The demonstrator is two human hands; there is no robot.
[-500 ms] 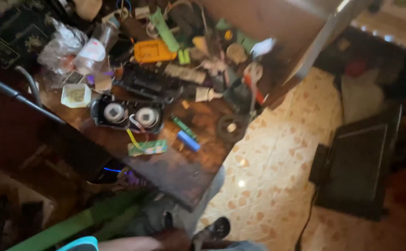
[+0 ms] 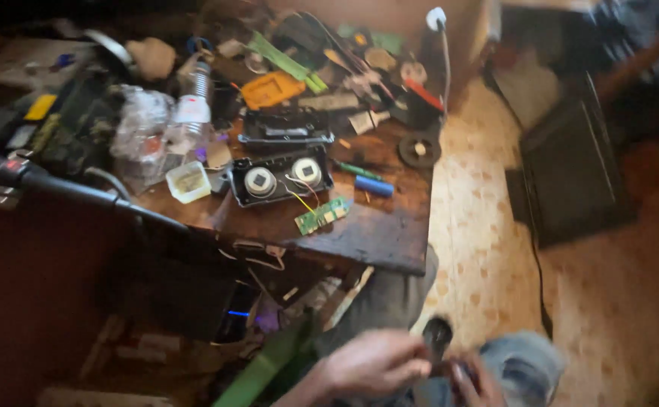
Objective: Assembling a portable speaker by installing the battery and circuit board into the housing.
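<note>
Low in the head view my left hand (image 2: 374, 365) and my right hand (image 2: 478, 383) meet above my lap, fingertips together on a small dark part (image 2: 448, 369). Blur hides what the part is. My left fingers are curled onto it; my right hand's hold is unclear. A dark shoe-like shape (image 2: 438, 335) lies just beyond my hands. On the wooden table (image 2: 389, 241) ahead sits a black speaker housing (image 2: 280, 177) with two round white cones. Thin wires join it to a green circuit board (image 2: 322, 216).
A blue cylinder (image 2: 374, 186), an orange case (image 2: 271, 89), a plastic bottle (image 2: 191, 113), a small white tub (image 2: 188, 182) and several tools crowd the table. A dark flat panel (image 2: 570, 166) lies on the tiled floor (image 2: 480, 249) at right. A green strip (image 2: 269, 369) lies by my left arm.
The view has swung and moved closer, so the table now sits more to the left. My two hands have come into view at the bottom, joined together.
</note>
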